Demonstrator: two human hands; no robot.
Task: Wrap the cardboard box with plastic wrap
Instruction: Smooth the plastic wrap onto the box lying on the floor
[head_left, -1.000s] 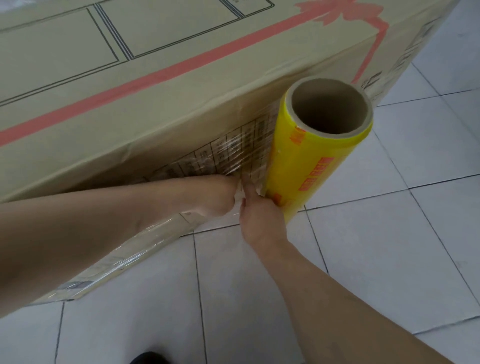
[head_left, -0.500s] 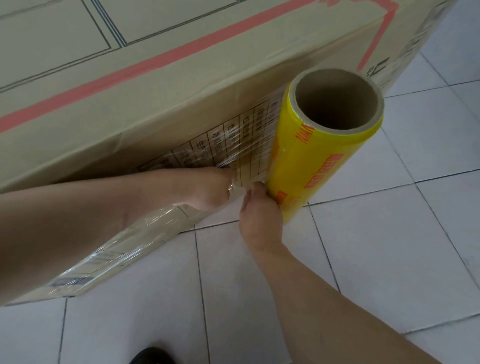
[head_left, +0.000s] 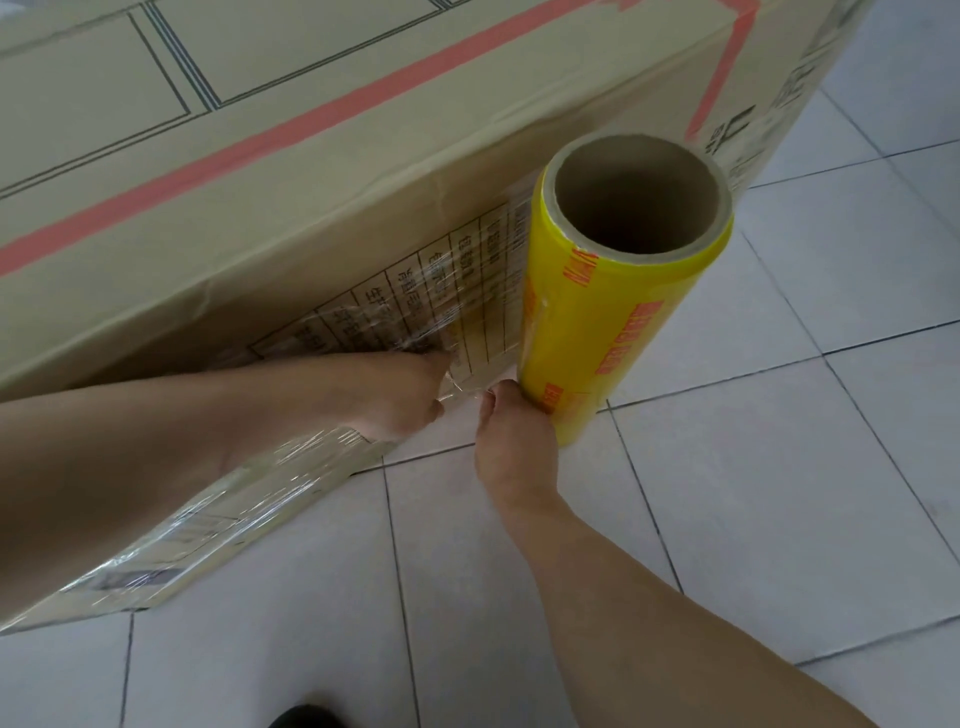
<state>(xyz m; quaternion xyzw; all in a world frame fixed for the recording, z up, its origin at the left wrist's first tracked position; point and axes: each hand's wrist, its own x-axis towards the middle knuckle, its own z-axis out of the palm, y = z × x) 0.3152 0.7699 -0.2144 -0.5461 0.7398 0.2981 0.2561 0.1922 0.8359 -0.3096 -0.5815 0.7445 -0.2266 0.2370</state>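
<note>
While the right hand (head_left: 511, 441) grips the bottom end of the upright yellow roll (head_left: 602, 322), clear film (head_left: 467, 312) lies on the box (head_left: 311, 208) side. Left hand (head_left: 400, 395) pinches that film near the box's bottom edge, above the tiled floor (head_left: 779, 467).

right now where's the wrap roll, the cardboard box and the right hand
wrap roll (head_left: 608, 332): head view, on its yellow printed side below the open core.
cardboard box (head_left: 322, 171): head view, on its bare top face near the red stripe.
right hand (head_left: 514, 441): head view, on the back of the hand gripping the roll's lower end.
</note>
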